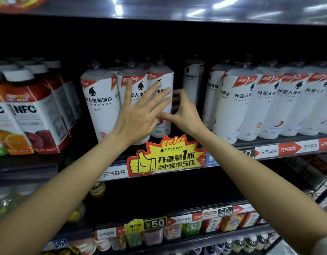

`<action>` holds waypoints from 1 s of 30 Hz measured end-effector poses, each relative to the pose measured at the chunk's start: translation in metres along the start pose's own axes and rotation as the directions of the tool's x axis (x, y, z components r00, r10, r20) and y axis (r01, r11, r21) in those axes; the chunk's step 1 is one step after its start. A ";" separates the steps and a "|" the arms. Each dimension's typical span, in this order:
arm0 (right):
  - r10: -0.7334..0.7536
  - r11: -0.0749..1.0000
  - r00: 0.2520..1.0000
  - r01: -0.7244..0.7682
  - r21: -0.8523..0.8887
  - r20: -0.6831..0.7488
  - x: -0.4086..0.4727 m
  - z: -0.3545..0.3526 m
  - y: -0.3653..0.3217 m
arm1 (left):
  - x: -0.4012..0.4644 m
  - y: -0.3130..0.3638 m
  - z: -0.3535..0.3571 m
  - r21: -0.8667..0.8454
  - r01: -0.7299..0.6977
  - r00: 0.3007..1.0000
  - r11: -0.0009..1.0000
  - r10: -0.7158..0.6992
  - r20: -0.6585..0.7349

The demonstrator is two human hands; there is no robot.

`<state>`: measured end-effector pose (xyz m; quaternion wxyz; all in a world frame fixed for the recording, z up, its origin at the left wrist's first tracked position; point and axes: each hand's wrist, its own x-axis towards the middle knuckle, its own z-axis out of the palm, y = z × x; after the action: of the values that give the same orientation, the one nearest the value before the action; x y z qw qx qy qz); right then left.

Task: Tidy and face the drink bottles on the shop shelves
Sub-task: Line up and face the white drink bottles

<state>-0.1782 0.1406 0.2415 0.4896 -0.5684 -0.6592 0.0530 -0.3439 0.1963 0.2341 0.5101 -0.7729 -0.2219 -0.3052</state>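
White-labelled electrolyte drink bottles stand in rows on the middle shelf (251,144). Three front bottles form a group at the centre: one at the left (100,105), one in the middle (135,83), one at the right (161,76). My left hand (140,111) lies flat with spread fingers against the middle and right bottles. My right hand (183,111) curls around the right side of the right bottle, thumb at its front, fingers behind it. One bottle (193,80) stands further back in the gap. More of the same bottles (232,103) fill the right side.
NFC juice bottles (35,115) with white caps stand at the left of the same shelf. A yellow and red promo sign (164,157) sticks up from the shelf edge below my hands. Lower shelves hold small drinks and price tags (155,223). A shelf overhangs above.
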 end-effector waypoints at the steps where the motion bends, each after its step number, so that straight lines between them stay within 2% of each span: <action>1: -0.007 1.000 1.000 0.006 0.026 0.019 0.002 0.002 0.001 | -0.002 0.000 0.000 0.032 0.008 1.000 0.999 -0.008 0.018; 8: -0.053 0.996 0.982 0.038 0.079 0.183 0.012 -0.005 0.014 | 0.002 0.002 -0.001 0.193 -0.040 0.998 0.980 0.030 0.056; 10: -0.064 0.994 0.990 0.052 0.093 0.128 0.010 -0.007 0.020 | 0.004 0.002 -0.001 0.208 -0.058 0.998 0.976 0.051 0.040; 11: -0.083 0.997 0.996 0.083 0.012 0.043 0.010 -0.007 0.022 | 0.005 0.003 0.000 0.210 -0.055 0.998 0.976 0.050 0.028; 12: -0.095 0.985 0.994 0.087 -0.147 -0.049 0.011 -0.005 0.025 | 0.005 0.004 0.000 0.215 -0.047 0.999 0.975 0.044 0.021; 14: -0.062 0.898 0.984 -0.018 -0.439 -0.168 0.017 -0.002 0.031 | 0.007 0.007 0.002 0.249 -0.050 0.999 0.967 0.046 0.023; 16: -0.054 0.768 0.981 -0.080 -0.635 -0.189 0.024 0.002 0.038 | 0.009 0.010 0.003 0.276 -0.106 0.994 0.955 0.097 0.045; 17: -0.112 0.654 0.979 -0.054 -0.754 -0.168 0.030 0.005 0.045 | 0.010 0.010 0.004 0.259 -0.133 0.991 0.957 0.125 0.045; 19: -0.228 0.274 0.972 0.002 -0.962 -0.063 0.041 0.007 0.053 | 0.011 0.010 0.004 0.193 -0.152 0.988 0.969 0.150 0.025; 20: -0.236 0.076 0.971 0.056 -0.996 0.037 0.047 0.009 0.055 | 0.011 0.009 0.005 0.171 -0.147 0.989 0.974 0.148 0.008; 21: -0.202 -0.063 0.964 0.161 -0.985 0.170 0.052 0.009 0.055 | 0.011 0.008 0.006 0.160 -0.141 0.989 0.977 0.144 -0.007; 23: -0.042 -0.214 0.899 0.419 -0.883 0.436 0.063 0.009 0.060 | 0.010 0.008 0.008 0.164 -0.134 0.989 0.977 0.142 -0.039; 25: 0.016 -0.320 0.850 0.504 -0.803 0.527 0.071 0.005 0.061 | 0.009 0.008 0.009 0.159 -0.131 0.988 0.979 0.141 -0.057; 27: -0.016 -0.319 0.853 0.490 -0.811 0.522 0.076 0.003 0.058 | 0.009 0.009 0.009 0.144 -0.124 0.988 0.982 0.135 -0.070; 28: -0.030 -0.262 0.873 0.463 -0.847 0.487 0.077 0.003 0.056 | 0.009 0.009 0.011 0.135 -0.118 0.989 0.984 0.129 -0.078; 30: -0.070 -0.008 0.937 0.343 -0.939 0.343 0.076 0.002 0.052 | 0.009 0.010 0.012 0.108 -0.115 0.988 0.987 0.125 -0.091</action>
<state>-0.1340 0.2208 0.2523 -0.1103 -0.6334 -0.6288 -0.4374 -0.3280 0.2038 0.2305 0.5768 -0.7419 -0.1649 -0.2995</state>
